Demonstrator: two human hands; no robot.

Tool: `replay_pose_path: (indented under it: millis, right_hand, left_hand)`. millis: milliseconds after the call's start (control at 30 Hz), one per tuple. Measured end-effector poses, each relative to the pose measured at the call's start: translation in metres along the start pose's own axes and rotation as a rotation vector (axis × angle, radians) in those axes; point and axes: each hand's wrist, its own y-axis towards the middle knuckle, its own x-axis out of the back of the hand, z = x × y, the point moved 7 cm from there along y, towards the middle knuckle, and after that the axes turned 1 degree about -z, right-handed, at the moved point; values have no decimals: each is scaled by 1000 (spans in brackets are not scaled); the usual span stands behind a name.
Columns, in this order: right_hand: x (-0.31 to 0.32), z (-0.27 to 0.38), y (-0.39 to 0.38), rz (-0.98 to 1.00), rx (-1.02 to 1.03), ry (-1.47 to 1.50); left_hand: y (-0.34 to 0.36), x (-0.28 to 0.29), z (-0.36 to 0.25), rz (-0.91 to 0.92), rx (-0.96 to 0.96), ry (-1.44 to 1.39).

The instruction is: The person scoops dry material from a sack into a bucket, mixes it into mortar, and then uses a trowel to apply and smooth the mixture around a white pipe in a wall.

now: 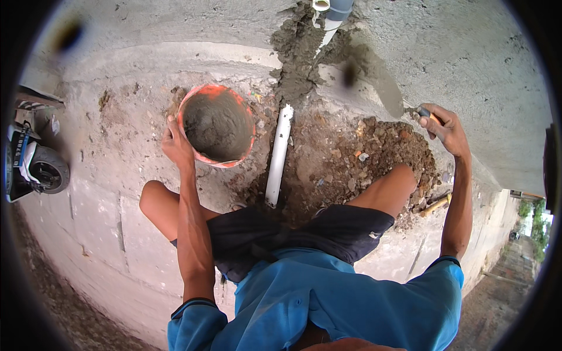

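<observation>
My left hand (177, 146) grips the left side of an orange bucket (206, 89), its fingers at the rim. Wet grey mortar (216, 126) fills much of the bucket. Out to the right, my right hand (449, 131) is closed around the dark and orange handle of a trowel (386, 88). The trowel's blade lies along the base of the wall and is coated with grey mortar. Fresh mortar (297, 64) is spread at the wall's foot, below a grey and white pipe (336, 13). A white pipe (279, 155) lies in the ground between my legs.
A mound of loose brown soil and rubble (392, 146) is at the right of the white pipe, near my knee. A yellowish stick-like piece (436, 205) lies beyond it. The rough grey wall (456, 52) rises ahead. A parked motorbike (44, 167) stands far left.
</observation>
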Motion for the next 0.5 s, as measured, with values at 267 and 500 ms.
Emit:
replay_pose_path:
  millis: [267, 500]
  right_hand:
    - [-95, -4, -7, 1131, -145, 42]
    - [-35, 22, 73, 340, -106, 69]
  left_hand:
    - [-3, -6, -6, -7, 54, -8]
    - [1, -1, -5, -29, 21, -12]
